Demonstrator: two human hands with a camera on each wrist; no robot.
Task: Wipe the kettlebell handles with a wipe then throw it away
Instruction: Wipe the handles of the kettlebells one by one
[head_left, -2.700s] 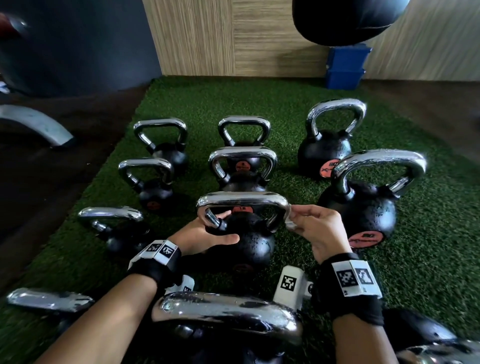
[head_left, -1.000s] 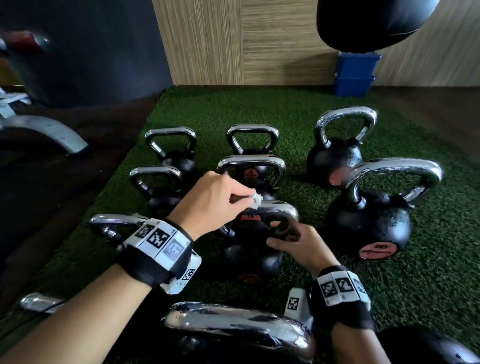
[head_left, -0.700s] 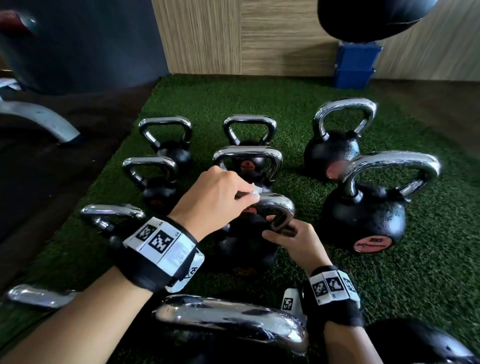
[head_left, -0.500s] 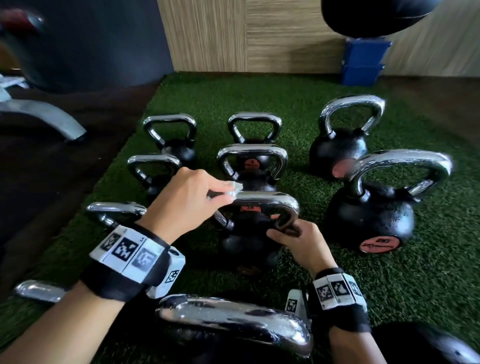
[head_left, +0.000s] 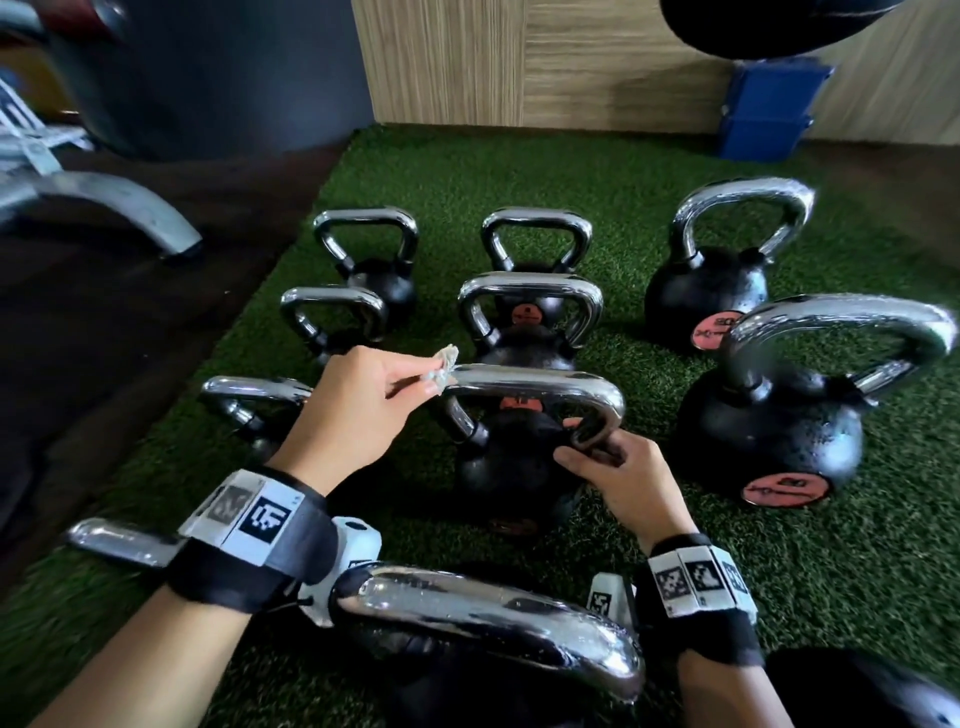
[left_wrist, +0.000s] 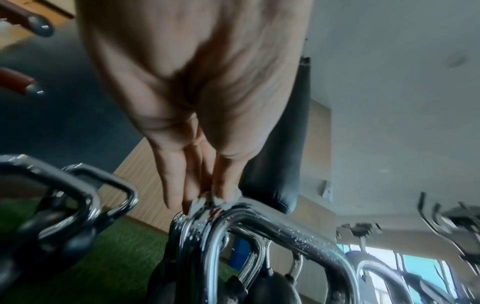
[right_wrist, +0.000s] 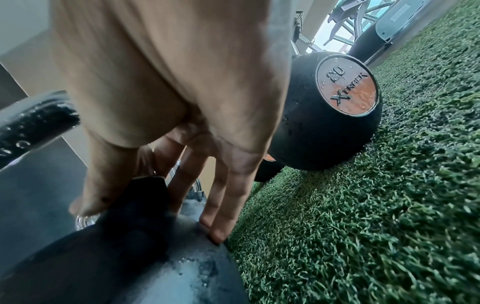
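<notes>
The left hand (head_left: 358, 410) pinches the wipe (head_left: 441, 366), now slid toward nine o'clock along the kettlebell handle (head_left: 535, 382); right hand (head_left: 618, 478) fingers seemingly still curl round its upright.

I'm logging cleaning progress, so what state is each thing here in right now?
wipe: crumpled, pinched in the left hand, pressed on the handle's left end.
middle kettlebell: upright on the turf, steadied by the right hand at the handle's right base.
handle: wet with droplets.
large kettlebell: upright, untouched.
</notes>
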